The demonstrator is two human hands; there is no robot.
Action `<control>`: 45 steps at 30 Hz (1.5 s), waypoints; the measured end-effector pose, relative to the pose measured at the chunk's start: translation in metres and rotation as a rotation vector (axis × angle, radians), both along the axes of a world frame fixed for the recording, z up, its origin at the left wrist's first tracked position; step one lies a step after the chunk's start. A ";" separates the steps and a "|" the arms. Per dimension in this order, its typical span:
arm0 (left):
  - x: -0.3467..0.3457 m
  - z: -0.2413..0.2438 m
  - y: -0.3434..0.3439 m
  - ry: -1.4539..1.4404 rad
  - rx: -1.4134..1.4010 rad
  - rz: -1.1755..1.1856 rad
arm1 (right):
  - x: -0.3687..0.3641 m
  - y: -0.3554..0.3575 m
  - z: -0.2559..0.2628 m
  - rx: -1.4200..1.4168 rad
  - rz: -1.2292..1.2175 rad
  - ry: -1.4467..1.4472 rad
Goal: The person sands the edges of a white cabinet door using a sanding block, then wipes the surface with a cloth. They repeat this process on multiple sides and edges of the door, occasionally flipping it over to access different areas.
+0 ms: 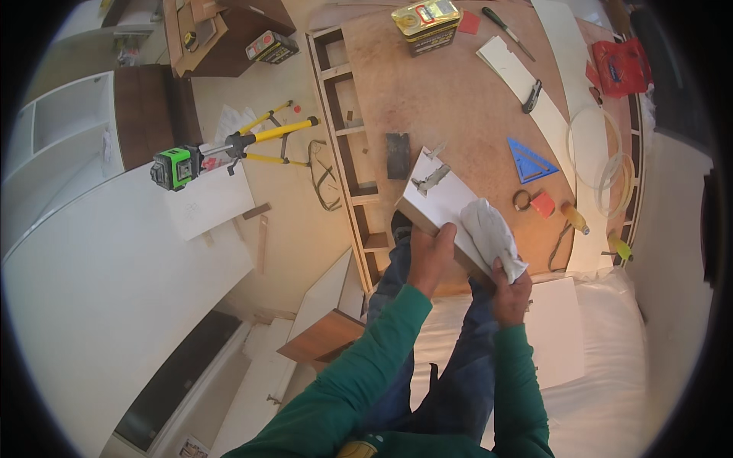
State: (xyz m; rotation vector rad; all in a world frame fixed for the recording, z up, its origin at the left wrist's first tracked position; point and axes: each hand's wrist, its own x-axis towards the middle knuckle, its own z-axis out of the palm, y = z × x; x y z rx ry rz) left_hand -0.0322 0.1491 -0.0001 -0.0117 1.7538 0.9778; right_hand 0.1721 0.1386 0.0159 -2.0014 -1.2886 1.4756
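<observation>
In the head view, a white-faced cabinet panel (pixel 438 200) lies slantwise over my knees. Metal hinges (pixel 432 178) are fixed on its face near the far end. My left hand (pixel 433 252) grips its near left edge, thumb on top. A bunched white cloth (pixel 488 232) rests on the panel's right part, and my right hand (pixel 512 295) holds its lower end near the panel's corner. Whether the right fingers also clasp the panel is hidden. Just beyond the panel, a dark rectangular block (pixel 398 156) lies on the wooden board (pixel 458 103).
A blue triangular square (pixel 529 162), a utility knife (pixel 532 96), a file (pixel 508 34) and an adhesive tin (pixel 426 26) are on the board. Rolled edging strip (pixel 615 186) lies at right. To the left stands a green laser level (pixel 176 167) on a yellow tripod (pixel 280 130).
</observation>
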 end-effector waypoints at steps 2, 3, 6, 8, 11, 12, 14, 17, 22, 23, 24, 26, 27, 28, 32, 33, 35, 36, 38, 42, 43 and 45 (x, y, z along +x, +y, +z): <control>-0.002 0.004 -0.008 -0.007 -0.057 0.029 | 0.017 0.013 0.002 -0.119 -0.085 0.014; -0.004 0.001 -0.018 -0.001 -0.010 0.050 | 0.019 0.024 0.008 -0.060 -0.103 0.120; -0.008 -0.019 -0.054 -0.025 0.063 0.107 | 0.000 0.078 0.027 0.000 0.126 0.194; -0.009 -0.029 -0.078 -0.058 0.078 0.193 | -0.029 0.115 0.017 -0.044 0.413 0.068; -0.002 -0.037 -0.100 -0.127 0.094 0.318 | -0.061 0.141 -0.061 0.013 0.798 0.190; -0.003 -0.039 -0.108 -0.142 0.097 0.316 | -0.077 0.143 -0.085 -0.006 0.867 0.266; -0.006 -0.044 -0.124 -0.180 0.104 0.290 | -0.115 0.128 -0.136 -0.078 0.949 0.368; 0.002 -0.055 -0.146 -0.222 0.114 0.442 | -0.170 0.092 -0.185 0.196 1.237 0.517; 0.006 -0.053 -0.158 -0.224 0.062 0.525 | -0.151 0.098 -0.253 0.443 1.302 -0.093; 0.008 -0.053 -0.157 -0.182 0.078 0.566 | -0.146 0.100 -0.252 0.433 1.287 -0.141; 0.011 -0.051 -0.158 -0.141 0.090 0.611 | -0.138 0.103 -0.247 0.418 1.148 -0.114; 0.014 -0.052 -0.154 -0.170 0.155 0.614 | -0.104 0.113 -0.247 0.306 0.826 0.046; 0.014 -0.054 -0.150 -0.205 0.181 0.610 | -0.085 0.117 -0.247 0.209 0.642 0.178; 0.012 -0.055 -0.154 -0.222 0.193 0.619 | -0.087 0.121 -0.227 -0.035 0.558 0.129; 0.007 -0.046 -0.141 -0.270 0.242 0.589 | -0.141 0.183 -0.114 -0.080 0.857 0.666; 0.006 -0.045 -0.137 -0.247 0.257 0.572 | -0.157 0.194 -0.105 0.013 1.081 0.728; 0.008 -0.044 -0.130 -0.232 0.284 0.594 | -0.213 0.200 -0.075 0.289 1.542 0.835; 0.010 -0.043 -0.130 -0.220 0.293 0.611 | -0.233 0.187 -0.074 0.209 1.639 0.892; 0.017 -0.048 -0.133 -0.185 0.257 0.590 | -0.259 0.170 -0.081 0.041 1.828 0.992; 0.011 -0.051 -0.144 -0.193 0.255 0.576 | -0.276 0.176 -0.160 0.075 2.228 0.374; 0.010 -0.051 -0.142 -0.173 0.251 0.591 | -0.277 0.189 -0.186 0.176 2.287 0.193; 0.008 -0.048 -0.135 -0.164 0.248 0.611 | -0.263 0.209 -0.210 0.775 2.350 -0.662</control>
